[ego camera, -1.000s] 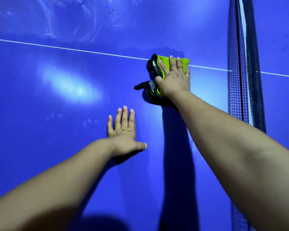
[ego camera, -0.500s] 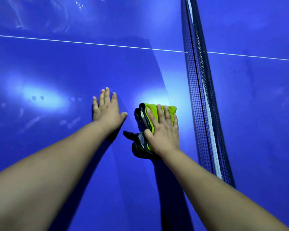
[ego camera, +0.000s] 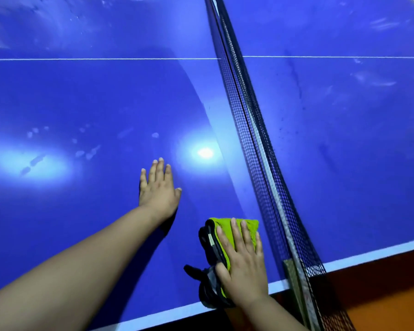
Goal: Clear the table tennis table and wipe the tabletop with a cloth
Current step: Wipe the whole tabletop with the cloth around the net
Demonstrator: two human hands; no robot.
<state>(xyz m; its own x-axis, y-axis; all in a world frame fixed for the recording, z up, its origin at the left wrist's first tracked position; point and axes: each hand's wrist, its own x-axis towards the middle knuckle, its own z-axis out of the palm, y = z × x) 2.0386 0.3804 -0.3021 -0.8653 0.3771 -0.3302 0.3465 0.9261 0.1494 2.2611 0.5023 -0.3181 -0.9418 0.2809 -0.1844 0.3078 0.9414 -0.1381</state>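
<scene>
Wiping bench (ego camera: 93, 96) with green cloth (ego camera: 221, 225) under flat right hand (ego camera: 245, 266), fingers slightly spread, at near edge just beside net (ego camera: 256, 144). Bracing with left hand (ego camera: 158, 189), spread flat. Next, likely: carry cloth left to fingermarks (ego camera: 86, 151).

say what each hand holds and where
Nothing is gripped: the right hand presses flat on top of the cloth, the left hand rests on the tabletop.
</scene>
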